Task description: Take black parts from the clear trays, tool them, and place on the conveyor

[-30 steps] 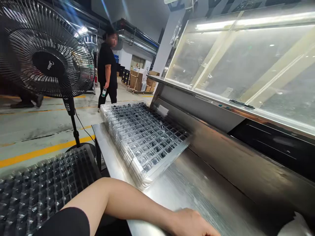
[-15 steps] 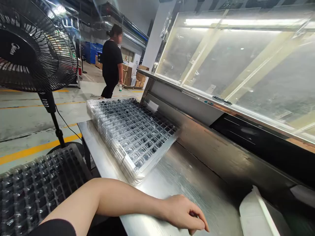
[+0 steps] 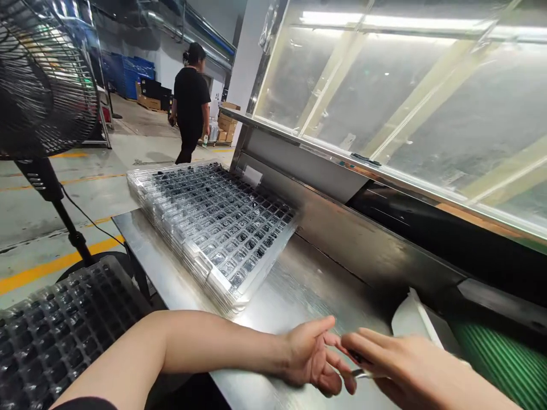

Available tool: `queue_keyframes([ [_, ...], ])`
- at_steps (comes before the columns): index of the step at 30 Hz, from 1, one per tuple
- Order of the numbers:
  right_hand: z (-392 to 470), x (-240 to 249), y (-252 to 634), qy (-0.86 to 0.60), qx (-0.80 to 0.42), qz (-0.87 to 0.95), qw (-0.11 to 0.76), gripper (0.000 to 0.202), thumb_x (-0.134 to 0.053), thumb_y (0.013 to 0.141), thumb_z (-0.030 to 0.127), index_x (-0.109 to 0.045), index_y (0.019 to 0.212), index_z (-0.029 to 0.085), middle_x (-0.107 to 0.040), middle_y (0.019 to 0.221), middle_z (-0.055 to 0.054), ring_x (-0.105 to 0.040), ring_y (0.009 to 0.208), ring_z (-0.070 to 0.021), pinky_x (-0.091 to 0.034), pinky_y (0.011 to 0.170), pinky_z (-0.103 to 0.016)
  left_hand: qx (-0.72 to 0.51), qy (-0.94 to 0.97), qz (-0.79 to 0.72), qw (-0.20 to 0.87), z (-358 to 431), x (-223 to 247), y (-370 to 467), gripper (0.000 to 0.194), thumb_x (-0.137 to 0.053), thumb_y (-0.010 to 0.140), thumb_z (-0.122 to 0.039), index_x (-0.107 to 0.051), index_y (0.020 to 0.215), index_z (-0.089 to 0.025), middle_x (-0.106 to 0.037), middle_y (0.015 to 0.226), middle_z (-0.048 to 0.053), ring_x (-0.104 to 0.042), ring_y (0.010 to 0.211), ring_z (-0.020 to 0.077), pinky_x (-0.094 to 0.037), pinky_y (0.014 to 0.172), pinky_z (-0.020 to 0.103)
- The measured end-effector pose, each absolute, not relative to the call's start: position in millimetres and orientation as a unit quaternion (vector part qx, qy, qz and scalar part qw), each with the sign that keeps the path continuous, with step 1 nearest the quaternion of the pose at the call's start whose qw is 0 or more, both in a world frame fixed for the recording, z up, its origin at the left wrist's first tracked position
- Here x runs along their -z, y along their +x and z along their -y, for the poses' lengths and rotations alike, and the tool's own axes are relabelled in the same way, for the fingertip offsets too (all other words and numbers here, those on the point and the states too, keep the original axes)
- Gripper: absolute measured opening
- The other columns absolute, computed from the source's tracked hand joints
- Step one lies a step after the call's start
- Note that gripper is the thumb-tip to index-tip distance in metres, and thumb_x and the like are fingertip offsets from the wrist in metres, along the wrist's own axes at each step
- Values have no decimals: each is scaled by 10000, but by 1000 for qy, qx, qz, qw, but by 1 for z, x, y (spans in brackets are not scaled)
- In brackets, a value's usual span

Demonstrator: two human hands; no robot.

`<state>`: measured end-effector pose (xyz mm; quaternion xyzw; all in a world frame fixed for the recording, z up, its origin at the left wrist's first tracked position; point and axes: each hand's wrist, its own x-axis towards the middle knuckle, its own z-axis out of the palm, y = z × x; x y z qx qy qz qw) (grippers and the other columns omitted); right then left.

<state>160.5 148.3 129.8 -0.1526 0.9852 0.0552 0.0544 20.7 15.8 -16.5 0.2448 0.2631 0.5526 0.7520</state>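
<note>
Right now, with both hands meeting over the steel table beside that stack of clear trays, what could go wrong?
The right hand pinches a thin metal tool, perhaps tweezers, against the left hand; its tip could jab a finger. The stack of clear plastic blister trays overhangs the steel table's left edge, so a nudge from the forearm might tip it off. The running green conveyor belt lies close to the right wrist and may catch something dropped.
</note>
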Motion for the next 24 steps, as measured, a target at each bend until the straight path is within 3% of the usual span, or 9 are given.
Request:
queue_keyframes([
  [3,-124,-112,145,-164,-95,-976,104,415,-538,827,-71,-522,1038,286,-676,851,31,-644,531,-236,-244,468,-384,-526,238,-266,772,-21,22,22,914,159,1052,-637,-614,874,-182,-627,675,118,-362,367,182,-206,410,317],
  [5,-112,-106,138,-153,-104,-976,115,466,-553,803,-102,-527,1089,266,-682,892,30,-659,566,-232,-214,489,-370,-535,217,-277,768,-22,24,22,894,124,1056,-677,-570,758,-199,-558,618,86,-316,366,158,-174,406,307],
  [8,-100,-112,137,-151,-127,-973,121,458,-541,832,-92,-551,1138,248,-686,952,8,-655,587,-228,-185,506,-378,-563,210,-304,739,-18,23,25,670,-237,1090,-694,-472,669,-228,-435,557,3,-246,379,113,-179,421,278],
  [11,-102,-133,147,-149,-141,-973,103,374,-476,902,-36,-574,1113,257,-655,891,0,-635,568,-235,-210,514,-393,-588,227,-317,709,-11,20,28,442,-612,984,-533,-460,709,-222,-379,570,-58,-182,409,71,-112,448,249],
  [15,-141,-183,186,-95,-97,-991,-9,416,-437,995,95,-592,1320,304,-716,958,-34,-710,671,-265,-407,549,-382,-609,239,-333,679,-2,17,26,441,-709,944,-560,-473,786,-223,-329,568,-105,-160,455,56,-84,487,209],
  [18,-182,-229,240,41,-83,-995,-47,373,-616,1072,202,-661,1407,359,-773,1176,-55,-770,892,-288,-536,741,-385,-596,258,-354,673,6,15,25,458,-760,876,-607,-527,841,-214,-332,555,-122,-149,459,50,-71,487,201],
  [21,-207,-270,312,319,-117,-940,-32,324,-815,987,84,-794,1254,267,-795,1106,-34,-753,950,-220,-469,815,-304,-569,286,-364,679,16,10,29,455,-825,749,-518,-581,962,-198,-396,575,-121,-167,456,46,-49,476,212],
  [23,-215,-291,367,461,-180,-868,-33,172,-791,1030,188,-825,1197,168,-787,1086,-73,-715,958,-198,-395,799,-309,-555,304,-369,681,21,7,29,498,-819,723,-477,-589,1060,-191,-463,643,-106,-193,469,39,-54,481,215],
  [24,-219,-298,396,510,-194,-837,-36,223,-719,1074,271,-821,1206,123,-779,1083,-101,-699,958,-191,-368,780,-320,-563,308,-388,662,21,6,27,515,-821,730,-474,-609,1091,-174,-495,683,-88,-231,479,38,-76,487,216],
])
